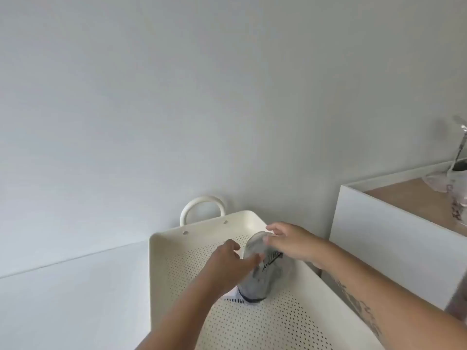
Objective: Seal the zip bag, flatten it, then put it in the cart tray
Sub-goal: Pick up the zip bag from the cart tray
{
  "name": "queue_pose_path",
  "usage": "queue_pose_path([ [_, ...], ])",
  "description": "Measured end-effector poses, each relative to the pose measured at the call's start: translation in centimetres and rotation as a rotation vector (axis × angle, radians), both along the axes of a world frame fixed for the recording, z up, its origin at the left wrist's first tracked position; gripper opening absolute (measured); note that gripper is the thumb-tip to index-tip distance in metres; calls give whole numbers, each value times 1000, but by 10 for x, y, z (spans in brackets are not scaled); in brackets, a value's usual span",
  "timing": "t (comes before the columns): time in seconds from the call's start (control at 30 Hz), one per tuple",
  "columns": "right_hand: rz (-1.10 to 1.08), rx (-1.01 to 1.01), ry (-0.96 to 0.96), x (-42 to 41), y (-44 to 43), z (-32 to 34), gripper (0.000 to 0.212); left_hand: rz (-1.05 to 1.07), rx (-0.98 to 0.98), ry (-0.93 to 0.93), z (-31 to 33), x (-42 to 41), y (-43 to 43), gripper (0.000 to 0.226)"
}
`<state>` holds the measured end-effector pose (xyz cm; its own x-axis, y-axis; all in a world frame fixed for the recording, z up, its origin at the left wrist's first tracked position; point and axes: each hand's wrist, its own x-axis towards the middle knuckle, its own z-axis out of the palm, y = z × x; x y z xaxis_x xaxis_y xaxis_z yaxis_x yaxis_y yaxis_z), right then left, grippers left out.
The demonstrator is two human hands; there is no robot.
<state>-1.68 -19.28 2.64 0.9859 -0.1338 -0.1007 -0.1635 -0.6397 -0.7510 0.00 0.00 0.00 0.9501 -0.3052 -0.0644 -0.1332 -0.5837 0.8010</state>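
Observation:
A clear zip bag (271, 279) with dark, grey and white contents sits over the perforated floor of the cream cart tray (156, 261). My left hand (228, 261) grips the bag's left side, thumb and fingers pinched near its upper edge. At the bag's top right, my right hand (290, 242) pinches the rim with its fingertips. The bag's top edge curves up in a blurred arc between the two hands. I cannot tell whether the zip is sealed.
The tray has a looped cream handle (202, 205) at its far end, against a plain white wall. A white cabinet (394, 238) with a wood-coloured top stands at the right, with a plastic bag and a metal object (458, 173) on it.

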Motion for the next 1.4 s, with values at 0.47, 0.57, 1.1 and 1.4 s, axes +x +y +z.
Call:
queue_pose_path([
  [0.47, -64, 120, -174, -68, 32, 15, 14, 162, -34, -467, 26, -49, 32, 25],
  [0.57, -42, 124, -290, -70, 55, 38, 5, 222, -32, -623, 48, -58, 51, 26],
  [1.1, 210, 169, -633, -46, 267, 72, 14, 399, -374, -307, 70, -105, 258, 52],
  [1.4, 95, 327, -607, -34, 371, -7, 5, 562, -346, -489, 4, -105, 333, 59],
])
